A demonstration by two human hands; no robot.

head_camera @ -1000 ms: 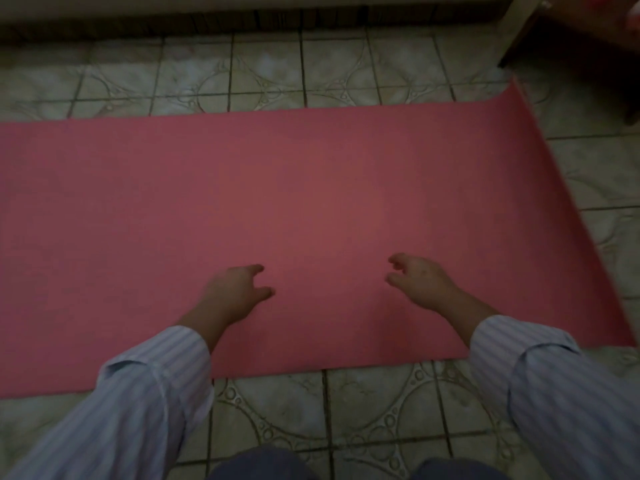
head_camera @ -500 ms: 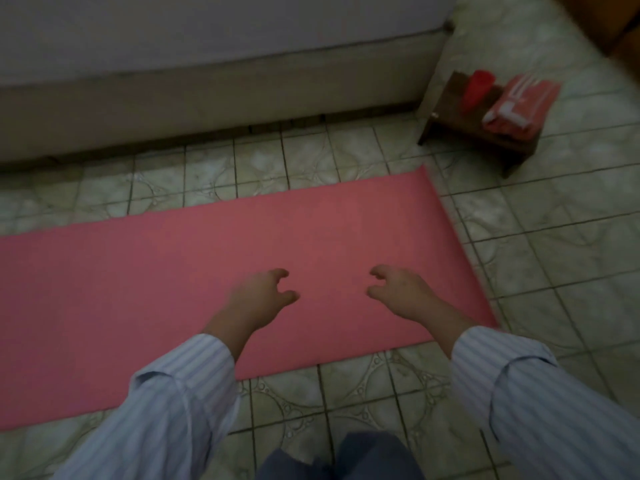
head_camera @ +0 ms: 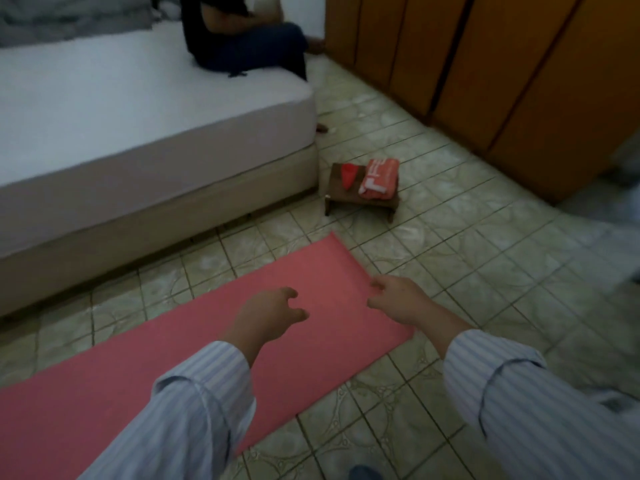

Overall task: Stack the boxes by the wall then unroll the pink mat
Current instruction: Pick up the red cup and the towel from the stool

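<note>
The pink mat (head_camera: 145, 386) lies flat and unrolled on the tiled floor, running from the lower left to its end near the middle of the view. My left hand (head_camera: 266, 315) hovers over the mat's right part, fingers loosely curled, holding nothing. My right hand (head_camera: 398, 301) hangs over the mat's end edge, fingers relaxed and empty. Both arms wear striped light-blue sleeves. No boxes are in view.
A bed (head_camera: 145, 133) with a white mattress stands along the left, and a person (head_camera: 242, 32) sits on its far corner. A small wooden stool (head_camera: 360, 200) holds a red packet (head_camera: 379, 178) and a red item. Wooden wardrobe doors (head_camera: 502, 71) line the right.
The view has risen and swung right, bringing the bed top, the seated person and the wardrobe into sight. Both hands stay empty and have lifted away from the mat.
</note>
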